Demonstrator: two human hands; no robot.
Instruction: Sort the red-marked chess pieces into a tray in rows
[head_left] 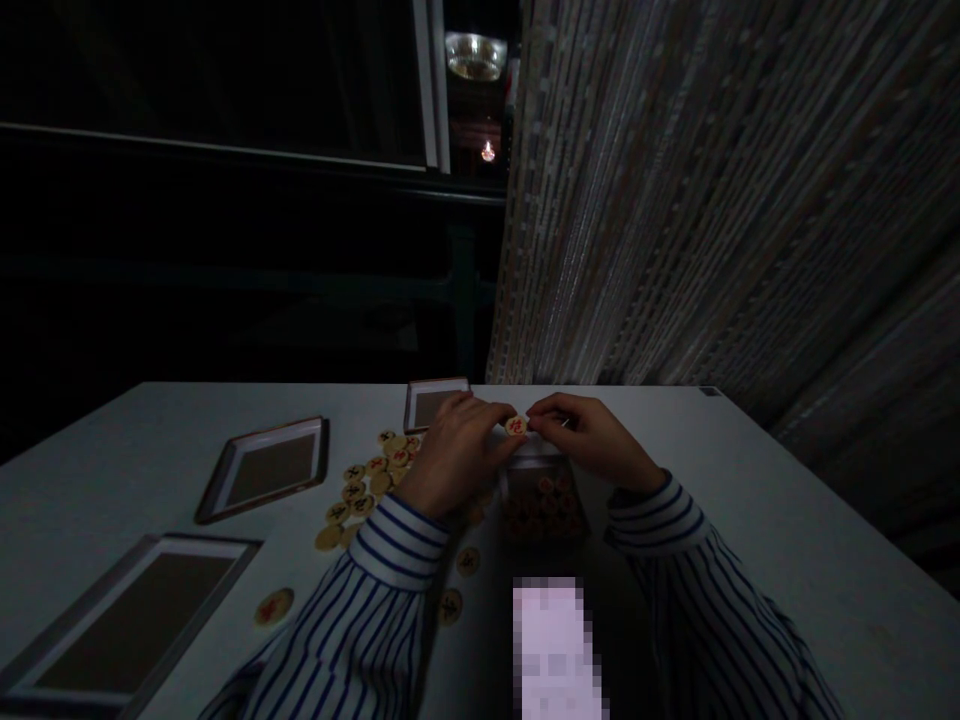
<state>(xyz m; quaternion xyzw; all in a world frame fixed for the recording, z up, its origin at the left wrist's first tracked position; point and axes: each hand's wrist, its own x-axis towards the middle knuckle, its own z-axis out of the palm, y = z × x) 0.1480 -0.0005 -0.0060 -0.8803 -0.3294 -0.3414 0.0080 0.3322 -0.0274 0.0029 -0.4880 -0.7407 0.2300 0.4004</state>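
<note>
- Grip state: I read the left hand [459,448] as pinching a red-marked disc [516,426] between thumb and index finger. The right hand [592,438] has its fingertips at the disc's right edge; I cannot tell whether they grip it.
- Disc position: the disc is raised, face toward the camera, above the far end of an open box [536,463] that holds dark-looking discs [546,486].
- Risk, drop: the hold is at the rim only. I judge that a slip between the fingertips could send the disc into the box or onto the table [757,540].
- Risk, scatter: the left wrist lies beside the heap of discs [379,482]. A low sweep of the sleeve [337,620] could spread it.
- Risk, misreading: the light is dim and the box interior is in shadow; I cannot confirm most markings there.
- Edges: the far table edge runs just beyond the rear tray [431,408], with the bead curtain [637,200] behind the edge on the right.
- Room, left: two more trays, the middle tray [270,468] and the near tray [142,620], plus a lone disc [274,606], limit travel.
- Room, right: I judge the widest lateral margin to be beyond the right forearm.
</note>
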